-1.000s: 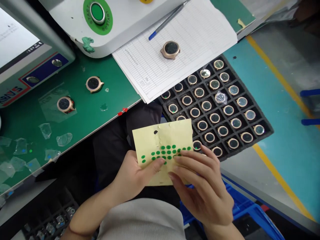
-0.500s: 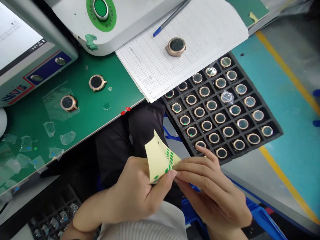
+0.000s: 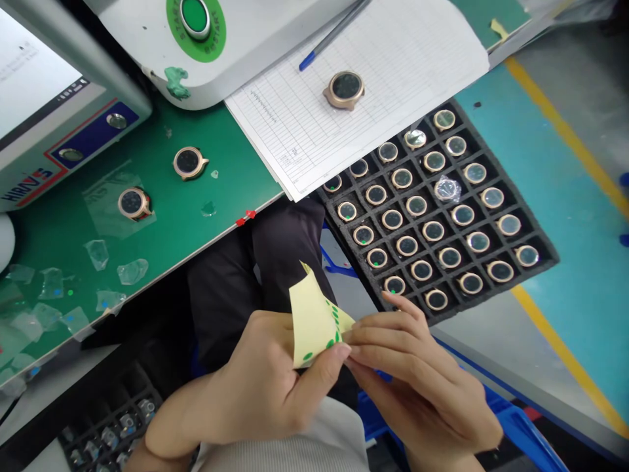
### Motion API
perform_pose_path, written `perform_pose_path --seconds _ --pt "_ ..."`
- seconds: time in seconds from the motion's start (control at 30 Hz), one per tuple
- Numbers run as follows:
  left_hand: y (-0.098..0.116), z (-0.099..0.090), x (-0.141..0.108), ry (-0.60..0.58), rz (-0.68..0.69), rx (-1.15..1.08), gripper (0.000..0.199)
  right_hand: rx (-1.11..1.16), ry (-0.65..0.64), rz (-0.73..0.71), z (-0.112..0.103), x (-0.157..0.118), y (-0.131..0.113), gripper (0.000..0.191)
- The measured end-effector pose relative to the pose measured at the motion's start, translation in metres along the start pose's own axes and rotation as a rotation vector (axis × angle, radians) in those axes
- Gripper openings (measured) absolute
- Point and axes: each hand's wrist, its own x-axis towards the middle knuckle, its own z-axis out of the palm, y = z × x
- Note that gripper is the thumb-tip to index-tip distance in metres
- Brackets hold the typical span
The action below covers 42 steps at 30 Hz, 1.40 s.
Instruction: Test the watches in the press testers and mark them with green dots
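Observation:
A pale yellow sticker sheet [image 3: 309, 311] with rows of green dots is bent between my two hands above my lap. My left hand [image 3: 275, 380] is closed on it, thumb pressed along its lower edge. The fingers of my right hand [image 3: 417, 367] pinch at the sheet's right end, close to my left thumb tip; whether a loose dot is between them is hidden. Just beyond my right hand lies a black foam tray [image 3: 535, 275] of round watch cases [image 3: 449, 257], several with a green dot on the face.
On the green table [image 3: 171, 223] lie two watch cases [image 3: 188, 162] and scraps of clear film [image 3: 132, 271]. Another watch case [image 3: 344, 89] and a pen [image 3: 334, 36] rest on printed sheets [image 3: 275, 131]. A machine with a green button [image 3: 195, 18] stands behind. Lower left is a second tray [image 3: 111, 419].
The sticker sheet has bent and turned slightly between my fingers, its top edge folding over. My right hand has shifted a little right and down, uncovering a green-dotted watch case in the tray.

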Motion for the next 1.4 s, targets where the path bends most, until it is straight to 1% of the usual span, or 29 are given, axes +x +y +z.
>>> perform_pose_path --seconds 0.13,0.23,0.3,0.4,0.47,0.53,0.57,0.6,0.63,0.67,0.7,0.73,0.8,0.87,0.93,1.03,1.13,1.23,1.33,1.4 --pt "0.0 -0.003 0.002 -0.043 0.017 0.023 0.022 0.035 -0.007 -0.011 0.0 -0.001 0.002 0.025" --pt "0.0 -0.002 0.002 -0.061 0.007 -0.008 0.023 0.048 0.005 0.001 0.001 -0.001 0.003 0.025" --pt "-0.001 0.0 0.002 -0.025 -0.014 -0.026 0.023 0.0 0.017 -0.005 0.002 0.001 0.002 0.023" --pt "-0.003 0.005 0.0 0.053 -0.051 -0.012 0.024 -0.145 0.013 -0.03 0.004 0.003 -0.004 0.02" --pt "-0.006 0.007 0.001 0.051 -0.077 -0.026 0.024 -0.206 0.015 -0.046 0.006 0.0 -0.007 0.018" --pt "-0.011 0.009 0.004 0.035 -0.154 -0.119 0.023 -0.225 0.05 -0.041 0.006 -0.011 -0.003 0.018" --pt "-0.015 0.01 0.007 0.023 -0.218 -0.192 0.021 -0.242 0.102 0.004 0.005 -0.021 0.005 0.017" --pt "-0.02 0.011 0.011 0.021 -0.289 -0.268 0.019 -0.272 0.196 0.097 0.002 -0.032 0.016 0.015" --pt "-0.027 0.013 0.015 0.031 -0.358 -0.334 0.019 -0.308 0.306 0.218 -0.003 -0.046 0.031 0.011" --pt "-0.034 0.015 0.02 0.054 -0.412 -0.381 0.02 -0.358 0.454 0.393 -0.009 -0.062 0.05 0.006" --pt "-0.043 0.017 0.025 0.085 -0.448 -0.403 0.021 -0.391 0.606 0.571 -0.015 -0.078 0.07 0.013" --pt "-0.051 0.02 0.031 0.12 -0.471 -0.401 0.022 -0.398 0.626 0.656 -0.022 -0.094 0.09 0.023" --pt "-0.068 0.026 0.043 0.177 -0.495 -0.348 0.021 -0.367 0.574 0.755 -0.034 -0.125 0.126 0.039" --pt "-0.082 0.032 0.053 0.195 -0.514 -0.296 0.018 -0.325 0.475 0.826 -0.04 -0.15 0.151 0.046" --pt "-0.092 0.035 0.06 0.196 -0.519 -0.286 0.018 -0.299 0.399 0.884 -0.039 -0.169 0.166 0.043" --pt "-0.1 0.037 0.064 0.193 -0.509 -0.32 0.022 -0.289 0.337 0.94 -0.032 -0.185 0.177 0.034" --pt "-0.105 0.038 0.063 0.199 -0.495 -0.341 0.025 -0.294 0.312 0.963 -0.026 -0.19 0.187 0.029" --pt "-0.107 0.039 0.063 0.215 -0.468 -0.366 0.031 -0.329 0.324 0.959 -0.024 -0.188 0.191 0.029" --pt "-0.108 0.04 0.063 0.223 -0.437 -0.392 0.036 -0.397 0.398 0.915 -0.025 -0.177 0.185 0.033" --pt "-0.107 0.04 0.063 0.217 -0.419 -0.401 0.039 -0.445 0.475 0.857 -0.025 -0.163 0.173 0.036"
